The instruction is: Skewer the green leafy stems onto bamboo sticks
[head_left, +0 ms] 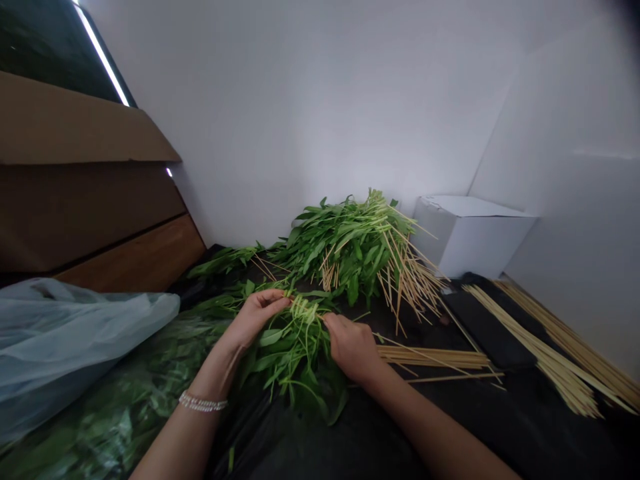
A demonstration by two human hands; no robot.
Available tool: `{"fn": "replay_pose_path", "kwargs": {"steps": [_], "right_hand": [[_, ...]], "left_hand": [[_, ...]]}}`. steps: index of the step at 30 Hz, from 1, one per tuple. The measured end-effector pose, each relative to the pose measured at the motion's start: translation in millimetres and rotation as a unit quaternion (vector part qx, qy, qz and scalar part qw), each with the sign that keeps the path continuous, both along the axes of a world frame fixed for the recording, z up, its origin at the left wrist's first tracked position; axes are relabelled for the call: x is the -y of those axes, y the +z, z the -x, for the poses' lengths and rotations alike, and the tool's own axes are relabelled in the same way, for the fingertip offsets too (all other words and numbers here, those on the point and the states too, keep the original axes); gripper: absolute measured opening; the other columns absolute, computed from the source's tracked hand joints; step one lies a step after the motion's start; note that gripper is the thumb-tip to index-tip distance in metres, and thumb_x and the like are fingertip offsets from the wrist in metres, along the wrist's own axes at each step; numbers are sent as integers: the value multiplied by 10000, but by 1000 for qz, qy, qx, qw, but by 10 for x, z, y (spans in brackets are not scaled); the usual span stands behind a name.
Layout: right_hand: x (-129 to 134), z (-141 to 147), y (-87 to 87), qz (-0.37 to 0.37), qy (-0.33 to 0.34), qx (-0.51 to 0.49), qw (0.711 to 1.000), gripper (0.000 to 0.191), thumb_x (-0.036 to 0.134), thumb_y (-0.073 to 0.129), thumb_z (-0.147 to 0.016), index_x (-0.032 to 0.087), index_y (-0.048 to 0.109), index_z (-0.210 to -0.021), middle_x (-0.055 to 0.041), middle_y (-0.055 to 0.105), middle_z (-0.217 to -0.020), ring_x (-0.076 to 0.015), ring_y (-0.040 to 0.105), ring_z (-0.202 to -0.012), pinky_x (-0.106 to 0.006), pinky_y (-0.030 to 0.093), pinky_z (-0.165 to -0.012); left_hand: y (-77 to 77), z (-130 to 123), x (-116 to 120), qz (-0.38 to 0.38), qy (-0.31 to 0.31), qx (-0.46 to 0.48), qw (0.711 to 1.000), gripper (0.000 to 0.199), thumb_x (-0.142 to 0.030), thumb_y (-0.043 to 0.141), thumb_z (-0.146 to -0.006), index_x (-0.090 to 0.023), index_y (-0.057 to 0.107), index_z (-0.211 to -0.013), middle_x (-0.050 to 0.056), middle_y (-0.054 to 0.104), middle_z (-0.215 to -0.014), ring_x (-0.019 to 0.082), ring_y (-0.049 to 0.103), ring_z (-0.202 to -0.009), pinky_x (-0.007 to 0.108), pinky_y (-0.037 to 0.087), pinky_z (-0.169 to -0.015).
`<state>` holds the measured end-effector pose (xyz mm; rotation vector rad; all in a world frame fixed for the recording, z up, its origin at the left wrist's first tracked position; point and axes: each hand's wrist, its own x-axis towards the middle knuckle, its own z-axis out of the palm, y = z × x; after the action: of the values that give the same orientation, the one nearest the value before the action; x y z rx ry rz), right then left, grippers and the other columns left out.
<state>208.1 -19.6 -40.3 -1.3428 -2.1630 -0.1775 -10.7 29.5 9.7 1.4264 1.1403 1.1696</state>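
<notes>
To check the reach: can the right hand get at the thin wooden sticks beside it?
Probably yes. The right hand sits on the leafy green stems, and the thin wooden sticks lie close on its outer side; nothing stands between them on the black sheet.

- left hand (255,319) and right hand (353,348), both bare;
- a silvery bracelet (203,401) of small sparkling beads, in a double row, around the left wrist;
- left forearm (173,443) and right forearm (425,427), uncovered down to the picture's lower edge
</notes>
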Motion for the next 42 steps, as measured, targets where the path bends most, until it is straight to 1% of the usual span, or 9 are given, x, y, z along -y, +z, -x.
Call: {"fn": "replay_pose_path", "kwargs": {"steps": [7, 10, 18, 26, 29, 33, 35, 40, 42], "right_hand": [[4, -1, 6, 19, 28, 3, 999, 183, 135, 388, -935, 201, 558, -920, 1, 650, -775, -141, 611, -695, -263, 289, -575], [-2, -1, 14, 24, 30, 7, 999, 186, 135, 381, -940, 201, 554, -926, 1, 653, -782, -141, 614, -711, -260, 294, -580], [-4, 1, 7, 6, 6, -4, 1000, 198, 154, 370, -954, 207, 560, -930, 0, 649, -793, -141, 608, -702, -257, 294, -573], [-1, -2, 18, 17, 8, 3, 1000, 203, 143, 372, -950, 205, 563, -924, 1, 649, -789, -137, 607, -689, -253, 294, -568], [-3, 7, 7, 9, 12, -4, 1000, 206, 143, 371, -951, 199, 567, -918, -3, 652, -791, -135, 608, -705, -245, 306, -580], [-13, 7, -19, -34, 24, -1, 999, 225, 150, 372, -950, 193, 593, -947, -6, 638, -747, -137, 591, -646, -253, 318, -574], [-22, -4, -14, -59, 30, -7, 998, 246, 170, 361, -965, 187, 606, -984, -12, 641, -750, -137, 591, -639, -254, 332, -579], [-50, -57, 50, -90, 21, -36, 995, 301, 233, 327, -1001, 169, 614, -1067, -47, 671, -842, -134, 614, -686, -245, 380, -616], [-64, -78, 61, -87, 18, -50, 995, 307, 244, 326, -1001, 168, 616, -1067, -56, 676, -859, -132, 619, -695, -239, 393, -626]], "left_hand": [[24, 17, 12, 24, -26, 0, 999, 219, -339, 830, -591, -168, 723, -678, 22, 703, -660, 128, 595, -560, 244, 493, -589], [8, 13, 20, 46, -43, 3, 998, 217, -335, 829, -605, -165, 732, -700, 27, 710, -663, 130, 607, -556, 245, 501, -589], [-49, 25, 2, 67, -30, 46, 996, 299, -432, 777, -681, -176, 769, -836, 44, 740, -712, 158, 659, -629, 258, 523, -638], [-13, 49, 3, 50, -33, -24, 998, 328, -477, 770, -670, -174, 780, -797, 48, 746, -708, 178, 649, -608, 278, 522, -619], [-1, 1, 27, 13, -77, -61, 995, 334, -474, 751, -693, -176, 778, -841, 51, 755, -773, 194, 672, -692, 289, 530, -694], [-38, -102, 51, -31, -154, -131, 979, 362, -351, 825, -610, -171, 762, -917, 54, 759, -887, 238, 686, -852, 328, 521, -832], [-47, -117, 52, -37, -130, -136, 981, 324, -338, 812, -624, -160, 752, -888, 57, 757, -860, 238, 689, -818, 339, 531, -808], [51, -10, 28, -105, 100, -59, 988, 274, -362, 805, -613, -174, 715, -793, 62, 745, -827, 225, 676, -764, 321, 532, -759], [99, 33, 20, -124, 156, -23, 980, 313, -378, 798, -619, -181, 712, -846, 63, 744, -878, 227, 674, -817, 311, 520, -783]]}}
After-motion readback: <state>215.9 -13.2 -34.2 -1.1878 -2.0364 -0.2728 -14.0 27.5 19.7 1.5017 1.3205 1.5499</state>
